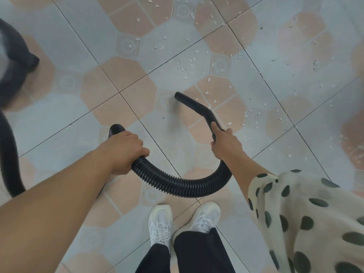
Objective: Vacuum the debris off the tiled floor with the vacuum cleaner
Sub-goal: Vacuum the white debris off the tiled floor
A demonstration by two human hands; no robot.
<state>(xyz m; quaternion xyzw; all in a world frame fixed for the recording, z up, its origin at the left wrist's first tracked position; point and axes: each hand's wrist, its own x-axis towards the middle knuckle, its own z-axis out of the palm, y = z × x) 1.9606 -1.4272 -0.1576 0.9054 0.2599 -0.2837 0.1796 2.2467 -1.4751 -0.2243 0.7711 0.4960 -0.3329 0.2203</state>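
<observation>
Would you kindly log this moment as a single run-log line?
left hand: grips ribbed hose | right hand: grips nozzle | nozzle mouth: beside white debris, not on it | tiled floor: debris scattered ahead

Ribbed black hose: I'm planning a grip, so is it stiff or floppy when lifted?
Probably floppy: the hose sags in a curve between the left hand and right hand. Its ribs likely resist slipping. The angled nozzle looks rigid.

Left of the black nozzle (192, 103) the tiled floor (137, 79) lies open as far as the vacuum cleaner body (13, 79), beyond it only white debris (194, 60) scatters, and on its near side the ribbed hose (177, 184) loops across.
</observation>
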